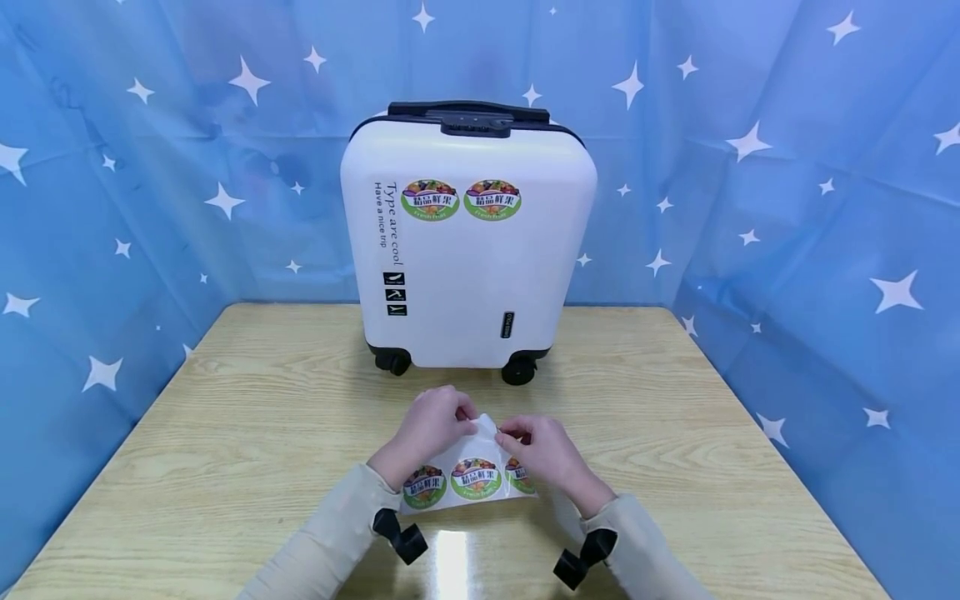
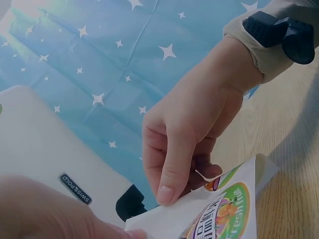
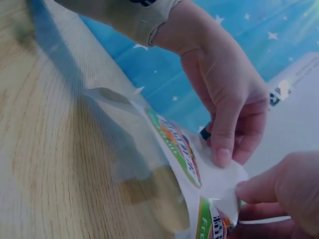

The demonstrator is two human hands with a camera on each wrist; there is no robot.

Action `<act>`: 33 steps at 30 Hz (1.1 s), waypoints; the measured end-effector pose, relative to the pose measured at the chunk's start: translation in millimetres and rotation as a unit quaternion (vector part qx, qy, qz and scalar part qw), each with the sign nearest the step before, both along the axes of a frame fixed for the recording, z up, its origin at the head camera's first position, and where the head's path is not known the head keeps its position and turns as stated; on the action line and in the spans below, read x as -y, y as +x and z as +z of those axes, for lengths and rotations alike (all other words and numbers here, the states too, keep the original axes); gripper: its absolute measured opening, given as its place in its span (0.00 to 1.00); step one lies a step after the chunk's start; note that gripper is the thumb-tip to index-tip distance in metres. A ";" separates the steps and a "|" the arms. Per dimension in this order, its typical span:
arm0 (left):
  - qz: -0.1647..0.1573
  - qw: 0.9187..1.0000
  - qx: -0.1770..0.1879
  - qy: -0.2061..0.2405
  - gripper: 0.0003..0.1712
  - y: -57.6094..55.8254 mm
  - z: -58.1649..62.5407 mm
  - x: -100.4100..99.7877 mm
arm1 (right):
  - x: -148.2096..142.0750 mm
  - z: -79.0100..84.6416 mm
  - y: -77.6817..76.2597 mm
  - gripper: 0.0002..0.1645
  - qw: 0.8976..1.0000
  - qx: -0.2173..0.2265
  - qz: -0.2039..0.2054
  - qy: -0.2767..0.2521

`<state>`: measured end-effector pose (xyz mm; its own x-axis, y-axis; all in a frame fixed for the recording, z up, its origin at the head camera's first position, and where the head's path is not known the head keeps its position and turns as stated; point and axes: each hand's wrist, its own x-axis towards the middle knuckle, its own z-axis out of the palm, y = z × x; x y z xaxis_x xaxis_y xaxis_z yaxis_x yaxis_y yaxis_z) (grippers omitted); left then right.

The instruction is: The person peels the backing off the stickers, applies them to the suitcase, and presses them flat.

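Observation:
A white sticker sheet (image 1: 478, 446) printed with oval fruit stickers (image 1: 476, 478) is raised between both hands, low over the table. My left hand (image 1: 431, 427) pinches its top edge left of the middle. Thumb and fingers of my right hand (image 1: 549, 454) grip the same edge a little to the right, partly covering one sticker. In the left wrist view the sheet (image 2: 167, 216) bends between the hands. The right wrist view shows both thumbs pressing on its blank strip (image 3: 222, 181).
Behind the hands an upright white suitcase (image 1: 465, 275) stands on the wooden table (image 1: 262, 400), black wheels down. Two matching oval stickers (image 1: 430, 201) are on its upper front, beside printed lettering. A blue star-patterned curtain (image 1: 675, 167) hangs round the table's back and sides.

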<state>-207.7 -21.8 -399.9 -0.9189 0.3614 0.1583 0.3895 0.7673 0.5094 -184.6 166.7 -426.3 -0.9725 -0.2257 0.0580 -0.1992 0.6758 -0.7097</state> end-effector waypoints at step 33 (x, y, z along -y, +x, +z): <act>0.002 1.000 0.006 -0.002 0.05 6.5 0.8 1.0 | 2.9 3.7 5.2 0.04 0.996 -0.070 0.007 0.047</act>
<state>-201.3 -22.9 -399.1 -0.9222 0.3581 0.1460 0.3803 0.7711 0.5107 -179.3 163.8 -422.6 -0.9533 -0.2491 0.1707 -0.3009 0.7351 -0.6076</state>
